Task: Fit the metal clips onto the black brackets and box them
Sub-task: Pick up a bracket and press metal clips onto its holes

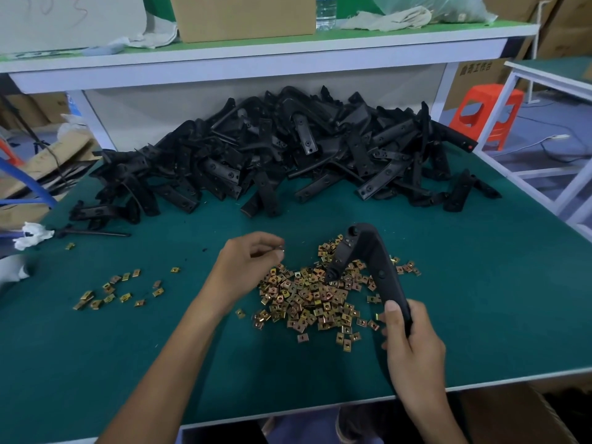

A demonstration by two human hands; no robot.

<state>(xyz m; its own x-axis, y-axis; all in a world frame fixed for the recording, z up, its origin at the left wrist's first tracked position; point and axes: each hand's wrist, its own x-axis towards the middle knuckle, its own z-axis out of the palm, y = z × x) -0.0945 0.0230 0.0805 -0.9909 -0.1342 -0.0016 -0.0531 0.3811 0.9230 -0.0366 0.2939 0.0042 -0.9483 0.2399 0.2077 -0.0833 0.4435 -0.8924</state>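
Here the right hand (pixel 413 344) grips the near end of a black bracket (pixel 374 251), angled up over the pile of metal clips (pixel 307 302) mid-table. Left of it, the left hand (pixel 250 261) hovers, fingertips pinching a single clip (pixel 281 249). Heaped brackets (pixel 288 149) lie far behind.

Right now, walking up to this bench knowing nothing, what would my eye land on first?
The big heap of black brackets at the back of the green table, then the glittering pile of metal clips spread near the front. Over the clips, the right hand grips one bracket by its lower end, while the left hand pinches what looks like a single clip.
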